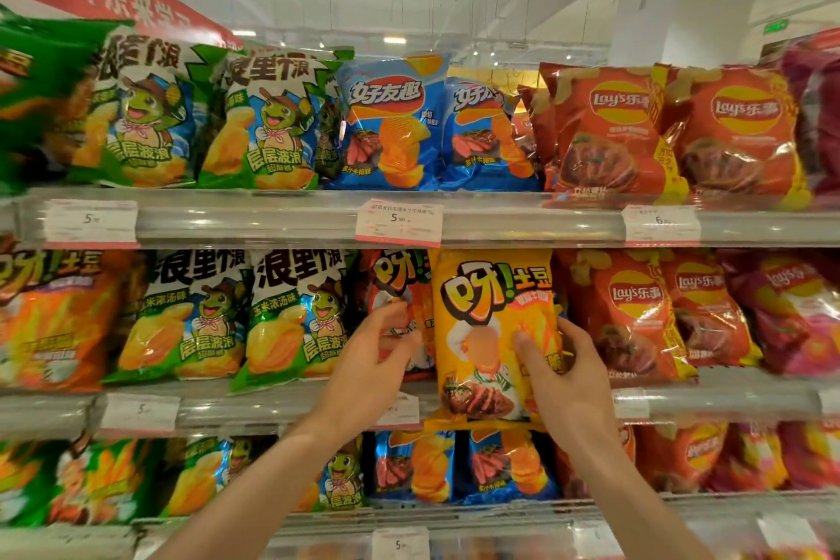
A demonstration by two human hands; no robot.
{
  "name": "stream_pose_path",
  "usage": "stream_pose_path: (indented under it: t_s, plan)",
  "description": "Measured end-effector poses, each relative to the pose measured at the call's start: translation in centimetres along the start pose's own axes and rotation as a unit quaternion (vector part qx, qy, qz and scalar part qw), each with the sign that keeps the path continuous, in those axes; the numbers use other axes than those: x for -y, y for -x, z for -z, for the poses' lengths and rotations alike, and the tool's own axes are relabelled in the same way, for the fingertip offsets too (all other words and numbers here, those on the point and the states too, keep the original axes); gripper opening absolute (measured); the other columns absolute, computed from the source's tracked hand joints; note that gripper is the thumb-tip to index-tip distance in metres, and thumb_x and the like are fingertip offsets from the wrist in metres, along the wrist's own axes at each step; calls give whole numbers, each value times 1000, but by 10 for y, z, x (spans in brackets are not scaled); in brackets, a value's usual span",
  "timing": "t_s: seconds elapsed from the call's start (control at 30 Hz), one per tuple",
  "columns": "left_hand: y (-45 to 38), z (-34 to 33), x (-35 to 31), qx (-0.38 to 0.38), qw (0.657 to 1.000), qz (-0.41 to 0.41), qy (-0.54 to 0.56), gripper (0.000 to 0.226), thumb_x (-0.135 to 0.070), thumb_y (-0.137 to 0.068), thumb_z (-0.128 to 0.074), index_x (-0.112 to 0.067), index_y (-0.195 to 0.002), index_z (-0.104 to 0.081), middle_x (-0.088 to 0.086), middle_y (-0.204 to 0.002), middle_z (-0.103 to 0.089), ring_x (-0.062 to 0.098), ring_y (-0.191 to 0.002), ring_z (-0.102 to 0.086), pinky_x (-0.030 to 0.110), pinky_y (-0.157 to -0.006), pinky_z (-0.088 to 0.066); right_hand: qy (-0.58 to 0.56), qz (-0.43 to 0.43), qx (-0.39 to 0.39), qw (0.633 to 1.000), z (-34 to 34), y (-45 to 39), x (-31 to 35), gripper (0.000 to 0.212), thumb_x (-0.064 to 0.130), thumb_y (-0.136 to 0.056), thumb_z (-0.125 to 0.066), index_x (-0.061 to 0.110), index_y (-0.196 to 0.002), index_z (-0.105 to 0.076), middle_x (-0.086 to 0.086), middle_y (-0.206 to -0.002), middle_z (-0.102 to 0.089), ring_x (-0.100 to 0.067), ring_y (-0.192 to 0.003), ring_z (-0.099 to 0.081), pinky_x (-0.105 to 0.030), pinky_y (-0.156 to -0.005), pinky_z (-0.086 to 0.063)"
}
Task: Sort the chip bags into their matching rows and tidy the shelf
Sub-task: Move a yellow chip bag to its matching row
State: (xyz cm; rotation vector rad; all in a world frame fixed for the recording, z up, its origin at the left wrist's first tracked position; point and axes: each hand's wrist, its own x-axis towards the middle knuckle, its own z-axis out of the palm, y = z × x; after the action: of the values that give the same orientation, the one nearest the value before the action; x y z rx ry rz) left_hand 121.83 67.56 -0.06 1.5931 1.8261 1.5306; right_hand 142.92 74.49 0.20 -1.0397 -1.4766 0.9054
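Yellow potato-stick bag (493, 334) was gripped at its right edge by the right hand (566, 371), thumb across the front, and held upright before the middle shelf (282, 407). A red-orange bag (400, 286) just beside it was touched by the left hand's (370, 366) loosely curled fingertips; a firm grasp could not be told.

yellow bag (493, 332): we see orange-yellow, with white lettering
turtle bags (282, 318): green and blue
top middle bags (391, 123): blue
Lay's bags (622, 314): red, with yellow logo
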Motion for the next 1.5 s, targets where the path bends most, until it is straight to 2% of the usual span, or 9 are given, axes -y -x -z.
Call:
stream_pose_path:
  t_s: [0.17, 0.37, 0.5, 0.6, 0.93, 1.03, 1.13, 1.27, 1.5]
  plan:
    - [11, 2, -9, 40, 994, 29, 95, 48, -46, -97, -54, -38, -143, -42, -19, -118, -66, -6, -102, -64, 25, -89, -55, -17, 10, 49, 999, -14, 14, 1, 51, 44, -89, -69, 33, -133, -45, 17, -112, -63, 6, -95, -62, -15, -78, -52]
    - [27, 26, -3, 37, 990, 57, 122, 89, -66, -66, -71, -49, -143, -30, -18, -119, -67, -1, -103, -68, 34, -95, -56, -36, 5, 103, 994, -46, 26, 2, 50, 43, -85, -73, 30, -126, -48, 13, -110, -65, 1, -94, -66, -36, -90, -56]
    - [41, 56, 8, 7, 989, 80, 121, 88, -58, -72, -74, -45, -147, -30, -17, -127, -64, 0, -107, -67, 39, -97, -56, -46, 11, 152, 987, -75, 33, 8, 52, 45, -85, -73, 31, -128, -47, 18, -107, -64, 9, -91, -64, -31, -87, -56]
    - [54, 82, 20, -31, 991, 90, 99, 70, -47, -83, -74, -49, -141, -34, -15, -130, -63, -2, -106, -66, 27, -90, -57, -48, 12, 192, 980, -105, 42, 12, 52, 51, -83, -72, 37, -126, -45, 22, -110, -63, 4, -94, -65, -33, -89, -55]
    - [108, 194, 65, -118, 983, 127, 57, 82, -63, -76, -74, -59, -141, -24, -16, -126, -61, 0, -98, -69, 29, -86, -59, -57, 13, 287, 956, -213, 101, 45, 59, 50, -78, -72, 31, -127, -46, 15, -110, -66, 6, -86, -65, -19, -69, -54]
    - [120, 239, 77, -134, 983, 121, 41, 79, -69, -74, -71, -60, -140, -28, -17, -124, -61, -4, -96, -68, 25, -82, -59, -55, 12, 298, 953, -248, 123, 67, 64, 55, -74, -73, 33, -127, -46, 15, -113, -65, 1, -95, -65, -30, -80, -57]
    - [136, 291, 91, -147, 981, 121, 35, 75, -72, -73, -70, -67, -133, -26, -19, -123, -62, 0, -103, -67, 30, -89, -58, -59, 23, 319, 946, -292, 148, 90, 60, 50, -74, -75, 33, -124, -46, 17, -113, -62, 4, -98, -61, -18, -72, -49]
    - [165, 365, 120, -183, 971, 148, 27, 86, -80, -67, -68, -64, -140, -24, -18, -131, -57, 2, -113, -62, 35, -96, -56, -62, 21, 353, 933, -363, 187, 115, 62, 51, -73, -75, 34, -124, -44, 18, -113, -60, 3, -97, -59, -20, -73, -48]
    - [208, 475, 159, -253, 953, 160, 37, 67, -61, -79, -72, -57, -135, -35, -24, -124, -57, 0, -112, -61, 23, -86, -57, -57, 30, 425, 903, -480, 251, 148, 61, 62, -69, -70, 41, -119, -44, 24, -116, -52, 5, -103, -55, -27, -85, -54]
